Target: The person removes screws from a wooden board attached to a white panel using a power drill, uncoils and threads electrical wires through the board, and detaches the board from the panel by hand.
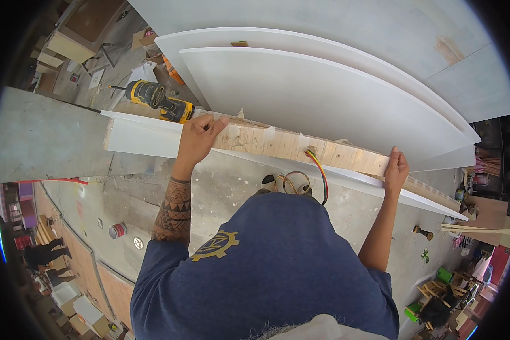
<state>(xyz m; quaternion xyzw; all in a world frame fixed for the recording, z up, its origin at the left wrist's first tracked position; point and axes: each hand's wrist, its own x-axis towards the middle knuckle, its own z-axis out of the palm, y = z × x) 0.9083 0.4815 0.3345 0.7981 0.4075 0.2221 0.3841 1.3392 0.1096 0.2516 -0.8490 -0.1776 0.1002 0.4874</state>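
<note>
A long pale wooden board (255, 139), with scraps of white covering along its edge, spans the space in front of me. My left hand (199, 139) grips its left part, fingers curled over the edge. Around the right end closes my right hand (396, 165), thumb up. Through a hole in the board comes a bundle of coloured wires (318, 170), red, yellow and green among them, hanging towards me. White panelling (144, 137) runs along the board and past both hands. A yellow and black cordless drill (160, 102) lies just beyond my left hand.
Large white panels (323, 96) lean behind the board. A grey surface (51, 133) is at the left. On the concrete floor are a paint can (118, 230) and a dark-ended tool (423, 232). Green and black items (436, 306) crowd the lower right. A person (42, 254) stands far left.
</note>
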